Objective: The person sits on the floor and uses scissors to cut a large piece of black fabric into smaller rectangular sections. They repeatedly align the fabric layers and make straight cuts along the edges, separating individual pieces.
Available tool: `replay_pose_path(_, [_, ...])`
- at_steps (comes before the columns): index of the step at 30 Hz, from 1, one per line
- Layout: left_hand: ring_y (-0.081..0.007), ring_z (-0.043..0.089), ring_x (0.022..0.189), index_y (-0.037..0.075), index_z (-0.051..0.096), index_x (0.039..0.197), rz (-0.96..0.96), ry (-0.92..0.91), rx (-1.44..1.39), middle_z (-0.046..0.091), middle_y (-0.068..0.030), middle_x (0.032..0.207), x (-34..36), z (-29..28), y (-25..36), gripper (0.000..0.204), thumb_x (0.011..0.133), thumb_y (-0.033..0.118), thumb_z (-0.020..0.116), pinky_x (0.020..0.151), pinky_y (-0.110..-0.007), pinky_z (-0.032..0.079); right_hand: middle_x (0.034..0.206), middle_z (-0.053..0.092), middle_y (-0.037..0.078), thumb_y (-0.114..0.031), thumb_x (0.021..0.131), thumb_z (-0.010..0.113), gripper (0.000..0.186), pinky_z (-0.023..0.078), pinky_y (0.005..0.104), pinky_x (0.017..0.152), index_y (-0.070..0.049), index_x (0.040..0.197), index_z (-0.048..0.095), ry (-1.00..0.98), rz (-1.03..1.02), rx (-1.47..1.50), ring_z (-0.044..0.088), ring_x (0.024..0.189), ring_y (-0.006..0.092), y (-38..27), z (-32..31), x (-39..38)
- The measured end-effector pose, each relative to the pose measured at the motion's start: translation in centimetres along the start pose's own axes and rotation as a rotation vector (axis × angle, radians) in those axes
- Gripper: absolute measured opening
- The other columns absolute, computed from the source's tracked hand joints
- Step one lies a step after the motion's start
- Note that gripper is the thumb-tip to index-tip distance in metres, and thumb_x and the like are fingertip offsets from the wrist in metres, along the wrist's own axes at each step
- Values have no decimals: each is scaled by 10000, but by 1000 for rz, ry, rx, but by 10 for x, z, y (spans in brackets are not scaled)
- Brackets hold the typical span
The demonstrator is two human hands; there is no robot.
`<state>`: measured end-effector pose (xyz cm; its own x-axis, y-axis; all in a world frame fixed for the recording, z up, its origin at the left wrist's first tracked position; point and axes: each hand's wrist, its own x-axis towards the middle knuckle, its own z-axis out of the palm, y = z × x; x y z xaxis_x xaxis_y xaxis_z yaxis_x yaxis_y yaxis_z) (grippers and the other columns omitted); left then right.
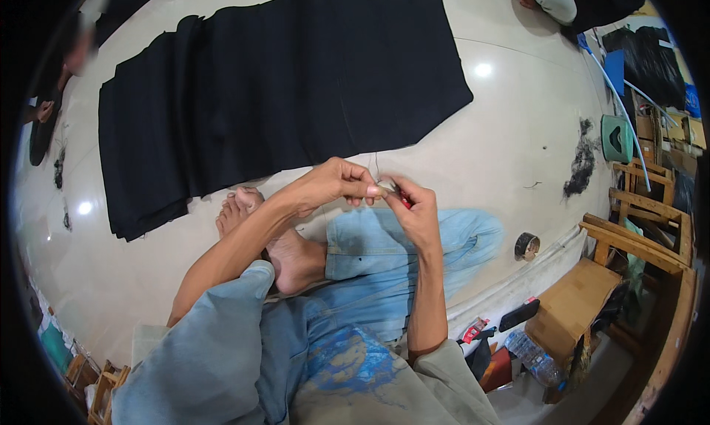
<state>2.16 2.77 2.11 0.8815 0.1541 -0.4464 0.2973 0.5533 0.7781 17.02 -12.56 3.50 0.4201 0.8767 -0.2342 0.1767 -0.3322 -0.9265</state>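
While thread (376,162) is pinched in the left hand (339,182) and a red tool (406,201) in the right hand (417,209), a clear bottle (534,358) is set beside a cardboard box (573,303).

A thin dark thread (377,164) curves near layered black cloth (296,85).

cloth (296,85) black; thread (377,162) dark; jeans (377,244) pale blue; shirt (452,380) grey, blue print (344,357); floor (510,107) cream.

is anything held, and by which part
The right hand holds a small red thing, mostly hidden; gripped part unclear. What the left hand pinches, if anything, can't be told.
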Motion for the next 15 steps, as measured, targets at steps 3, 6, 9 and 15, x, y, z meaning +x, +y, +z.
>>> replay_pose_path(3, [-69, 527, 646, 64, 749, 847, -72, 17, 50, 670, -12, 711, -3, -3, -5, 239, 859, 297, 800, 620, -228, 424, 734, 674, 52, -26, 878, 698, 180, 455, 244, 618, 12, 1052, 721, -22, 20, -196, 538, 627, 90, -9, -8, -4])
replay_pose_path(6, [-62, 512, 636, 62, 752, 863, -93, -18, 127, 665, -6, 711, -3, -3, 1, 233, 869, 293, 791, 606, -230, 414, 709, 678, 85, -44, 878, 702, 222, 460, 255, 612, -13, 1097, 707, 82, -91, -166, 540, 609, 95, -7, -20, -7])
replay_pose_path(9, [-70, 521, 646, 49, 759, 872, -77, -38, 114, 674, -8, 707, -8, 5, 11, 222, 879, 270, 773, 629, -234, 411, 639, 590, 30, -65, 872, 715, 330, 392, 257, 556, -40, 1198, 668, 0, 17, -133, 448, 560, 84, -14, -34, -5])
replay_pose_path(15, [-55, 502, 640, 59, 743, 894, -103, -21, 117, 662, 5, 724, -4, 2, 2, 233, 889, 291, 770, 614, -224, 405, 631, 545, -11, -89, 899, 716, 386, 362, 242, 558, -58, 1272, 623, -129, 23, -175, 409, 585, 56, 11, -34, 7])
